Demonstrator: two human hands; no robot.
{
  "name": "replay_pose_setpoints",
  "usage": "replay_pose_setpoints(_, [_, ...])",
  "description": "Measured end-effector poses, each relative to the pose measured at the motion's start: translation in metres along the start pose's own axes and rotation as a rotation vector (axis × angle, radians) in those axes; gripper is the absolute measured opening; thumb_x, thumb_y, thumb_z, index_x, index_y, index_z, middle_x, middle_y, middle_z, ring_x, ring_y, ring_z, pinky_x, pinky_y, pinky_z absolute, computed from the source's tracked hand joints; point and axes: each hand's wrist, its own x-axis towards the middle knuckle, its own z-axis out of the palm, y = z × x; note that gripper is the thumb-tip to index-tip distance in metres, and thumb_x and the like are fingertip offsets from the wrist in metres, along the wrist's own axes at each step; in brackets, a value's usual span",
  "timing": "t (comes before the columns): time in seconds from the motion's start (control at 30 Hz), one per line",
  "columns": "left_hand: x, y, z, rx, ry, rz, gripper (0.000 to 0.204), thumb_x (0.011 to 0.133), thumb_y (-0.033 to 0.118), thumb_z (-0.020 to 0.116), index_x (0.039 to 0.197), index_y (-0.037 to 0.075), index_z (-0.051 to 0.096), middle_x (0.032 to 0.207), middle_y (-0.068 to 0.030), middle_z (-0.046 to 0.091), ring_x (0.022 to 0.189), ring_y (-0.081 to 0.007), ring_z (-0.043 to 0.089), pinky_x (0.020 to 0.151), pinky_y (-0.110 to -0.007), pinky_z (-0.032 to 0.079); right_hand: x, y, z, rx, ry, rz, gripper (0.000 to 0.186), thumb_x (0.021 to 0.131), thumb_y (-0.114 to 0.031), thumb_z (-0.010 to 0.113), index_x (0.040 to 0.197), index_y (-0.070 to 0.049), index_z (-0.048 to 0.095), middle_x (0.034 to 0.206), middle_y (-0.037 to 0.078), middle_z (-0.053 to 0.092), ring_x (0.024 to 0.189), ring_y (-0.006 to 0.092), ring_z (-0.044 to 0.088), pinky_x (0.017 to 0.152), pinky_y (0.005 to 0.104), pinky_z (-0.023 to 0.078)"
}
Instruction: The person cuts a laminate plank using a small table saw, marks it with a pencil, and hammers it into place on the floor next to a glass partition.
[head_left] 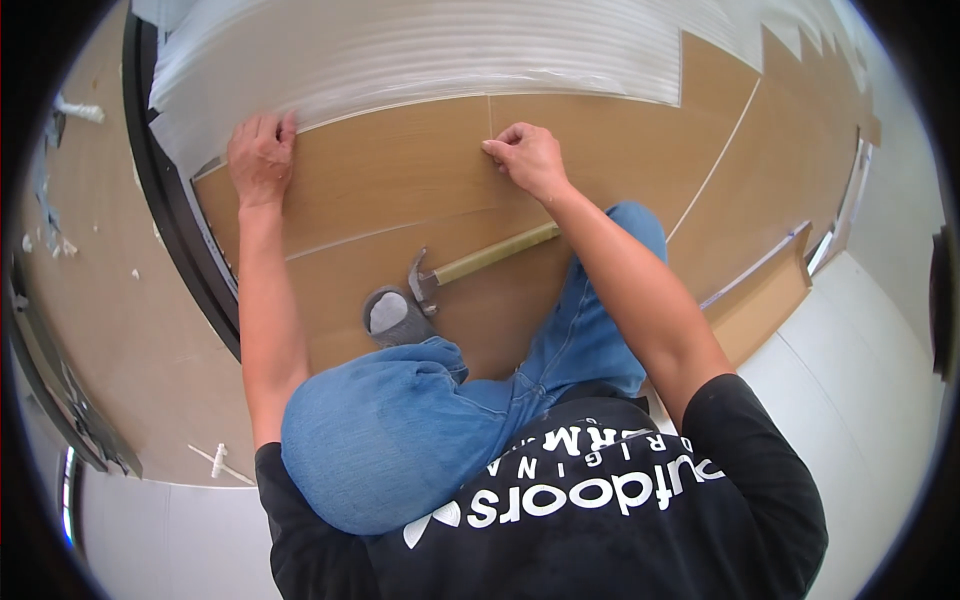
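Wood-coloured floor planks (380, 160) lie in front of me, with white foam sheet (420, 50) beyond their far edge. My left hand (262, 160) is at the left end of the farthest plank, its fingers closed over the far edge and the fingertips hidden. My right hand (528, 158) hovers at or just above the same plank, beside a short seam; thumb and forefinger are pinched together, and whatever they hold is too small to make out. A claw hammer (490, 257) with a yellowish handle lies on the planks between my legs, its head beside my grey slipper (392, 315).
A dark door track or frame (185, 230) runs along the left, with a brown board floor (110, 300) and white scraps beyond it. To the right lie a loose plank (765, 300) and pale tiles (850, 350). Staggered plank ends (715, 65) meet the foam at the back right.
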Motion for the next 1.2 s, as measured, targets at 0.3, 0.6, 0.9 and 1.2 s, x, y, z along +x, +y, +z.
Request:
replay_pose_setpoints(0.3, [-0.005,0.005,0.006,0.025,0.027,-0.002,0.030,0.091,0.033,0.068,0.073,0.011,0.060,0.078,-0.0077,0.063,0.075,-0.0315,0.061,0.067,-0.043,0.049,0.010,0.000,-0.011,-0.104,-0.127,-0.033,0.024,0.084,-0.027,0.078,0.082,-0.003,0.071,0.072,0.008,0.072,0.061,0.0168,0.068,0.065,0.0324,0.055])
replay_pose_setpoints(0.6, [-0.013,0.005,0.013,-0.065,0.026,-0.104,0.031,0.090,0.034,0.066,0.070,0.011,0.068,0.070,-0.0116,0.065,0.072,-0.0329,0.064,0.065,-0.046,0.052,0.018,0.012,-0.002,0.005,-0.129,-0.086,0.030,0.086,-0.029,0.077,0.078,-0.002,0.069,0.068,0.006,0.068,0.059,0.0122,0.064,0.055,0.0291,0.053])
replay_pose_setpoints(0.9, [-0.048,0.020,-0.019,-0.097,0.096,-0.211,0.019,0.083,0.030,0.074,0.092,0.015,0.068,0.099,-0.0007,0.063,0.098,-0.0228,0.059,0.081,-0.040,0.050,0.007,0.004,0.000,-0.021,-0.149,-0.084,0.025,0.090,-0.023,0.076,0.088,-0.001,0.066,0.074,0.005,0.067,0.059,0.0098,0.061,0.057,0.0224,0.051])
replay_pose_setpoints(1.2, [-0.103,0.064,-0.030,-0.051,-0.152,-0.248,0.070,0.089,0.046,0.064,0.147,0.012,0.045,0.158,-0.0163,0.033,0.146,-0.0342,0.029,0.117,-0.054,0.026,0.007,0.006,0.001,-0.013,-0.095,-0.119,0.024,0.090,-0.021,0.075,0.084,-0.002,0.063,0.071,0.005,0.066,0.058,0.0098,0.061,0.056,0.0241,0.050])
